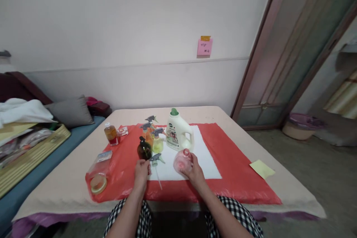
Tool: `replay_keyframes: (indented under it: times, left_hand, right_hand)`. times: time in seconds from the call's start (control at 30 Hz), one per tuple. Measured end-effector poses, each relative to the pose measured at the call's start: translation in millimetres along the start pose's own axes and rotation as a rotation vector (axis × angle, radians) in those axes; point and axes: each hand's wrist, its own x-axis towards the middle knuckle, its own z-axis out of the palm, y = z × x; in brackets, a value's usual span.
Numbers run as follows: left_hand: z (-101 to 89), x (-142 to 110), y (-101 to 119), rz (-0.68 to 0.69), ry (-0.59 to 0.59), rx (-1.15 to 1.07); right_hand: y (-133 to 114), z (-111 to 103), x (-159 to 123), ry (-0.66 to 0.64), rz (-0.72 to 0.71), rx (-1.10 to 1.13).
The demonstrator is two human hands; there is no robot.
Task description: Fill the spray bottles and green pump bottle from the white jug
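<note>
My left hand point(142, 172) is closed, its fingertips pinching the nozzle end of a grey trigger spray head point(156, 158). The spray head's thin dip tube slants down over the white sheet. My right hand point(194, 173) wraps round the side of a clear pink-tinted spray bottle point(180, 163), whose red-ringed neck has no top on it. Just behind that bottle stands a cream detergent jug point(173, 134) with a green cap. Beside my left hand are a dark brown pump bottle point(144, 149), a yellow spray bottle point(158, 144) and orange spray bottles point(148, 136).
A red plastic sheet point(234, 178) covers the table, with a white sheet point(208, 161) on top. At left are an amber bottle point(111, 134), a small packet point(122, 131) and a clear jar point(102, 169) on its side. A yellow paper point(262, 169) lies right.
</note>
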Motion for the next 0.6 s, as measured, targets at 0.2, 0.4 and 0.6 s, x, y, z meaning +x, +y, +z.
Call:
replay_keyframes:
  times: [0.2,0.4,0.6]
  left_hand:
    - [36.0,-27,17,0.325,-0.241,0.179]
    - [87.7,-40,44,0.539,-0.603,0.400]
    - [97.3,-24,51,0.501,-0.590,0.348]
  right_hand:
    - [2,8,1,-0.030,-0.042,0.044]
    - [11,9,9,-0.027,-0.136,0.085]
    - [27,6,13,-0.044,-0.015,0.063]
